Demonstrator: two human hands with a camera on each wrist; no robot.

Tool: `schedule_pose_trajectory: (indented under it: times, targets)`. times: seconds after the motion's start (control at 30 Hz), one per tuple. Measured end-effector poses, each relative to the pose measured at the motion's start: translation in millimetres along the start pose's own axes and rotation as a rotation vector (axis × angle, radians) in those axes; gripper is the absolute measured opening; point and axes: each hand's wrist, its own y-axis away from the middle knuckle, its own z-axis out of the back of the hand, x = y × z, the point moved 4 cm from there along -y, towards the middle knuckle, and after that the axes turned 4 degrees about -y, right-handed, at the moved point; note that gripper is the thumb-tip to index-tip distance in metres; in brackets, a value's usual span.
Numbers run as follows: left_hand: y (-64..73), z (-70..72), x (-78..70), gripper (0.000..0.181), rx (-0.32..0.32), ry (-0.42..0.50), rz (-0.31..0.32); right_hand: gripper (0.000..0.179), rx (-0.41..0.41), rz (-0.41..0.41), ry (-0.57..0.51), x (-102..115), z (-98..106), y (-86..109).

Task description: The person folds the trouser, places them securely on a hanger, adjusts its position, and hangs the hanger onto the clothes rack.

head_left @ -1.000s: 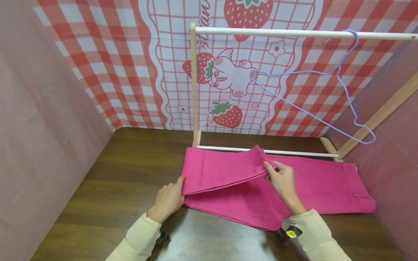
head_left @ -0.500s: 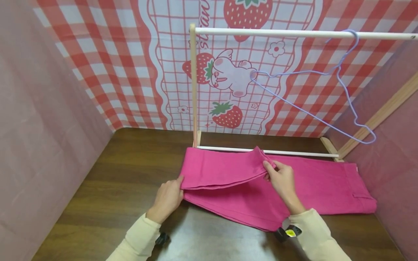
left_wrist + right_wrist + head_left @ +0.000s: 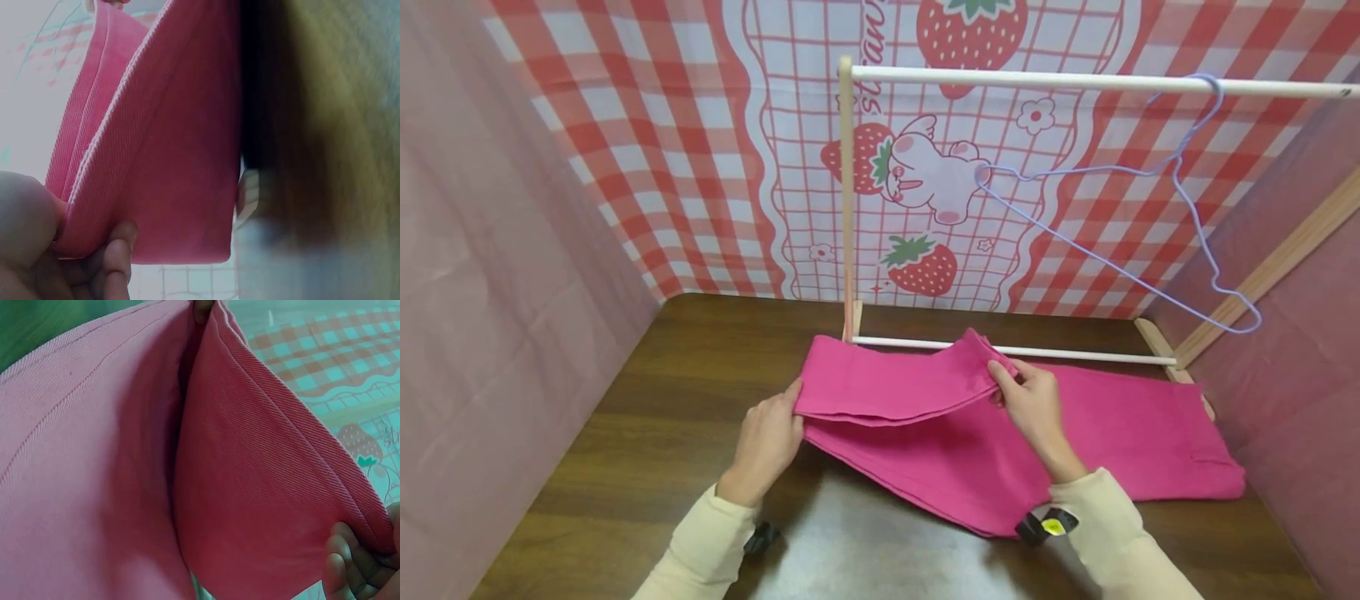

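on the brown table (image 3: 625, 442), the pink trousers (image 3: 1120, 433) lie part-folded, left hand (image 3: 765, 442) pinching the fold (image 3: 814, 379), right hand (image 3: 1033, 408) the lifted end (image 3: 972, 360), which could slump crooked if either grip slackens.

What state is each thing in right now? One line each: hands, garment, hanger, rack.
Left hand: pinching the near corner of the fold.
Right hand: pinching the free end of the folded-over part.
Pink trousers: partly folded; left end doubled back, its upper layer raised with a gap beneath.
Hanger: hooked on the rack's top bar, bare.
Rack: standing, behind the trousers.
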Motion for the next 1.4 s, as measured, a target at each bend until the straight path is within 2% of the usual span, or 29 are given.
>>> schedule_pose_trajectory:
  times: [0.23, 0.5, 0.9, 1.13, 1.4]
  targets:
    - [-3.1, 12.4, 16.8, 0.043, -0.009, 0.026, 0.047, 0.028, 0.039, -0.006, -0.052, 12, -21, -1.1]
    - [-3.1, 27.3, 43.0, 0.045, 0.018, 0.024, 0.120, 0.027, 0.084, -0.007, -0.058, 32, -46, 1.6]
    - [9.8, 55.7, 79.9, 0.044, 0.033, -0.024, 0.186, 0.025, 0.139, 0.133, -0.098, 47, -80, 10.9]
    - [20.1, 56.5, 94.5, 0.043, 0.037, -0.047, 0.218, 0.022, 0.171, 0.153, -0.080, 50, -97, 17.0]
    - [22.8, 51.2, 96.3, 0.044, 0.058, -0.046, 0.223, 0.024, 0.168, 0.144, -0.105, 47, -99, 18.6]
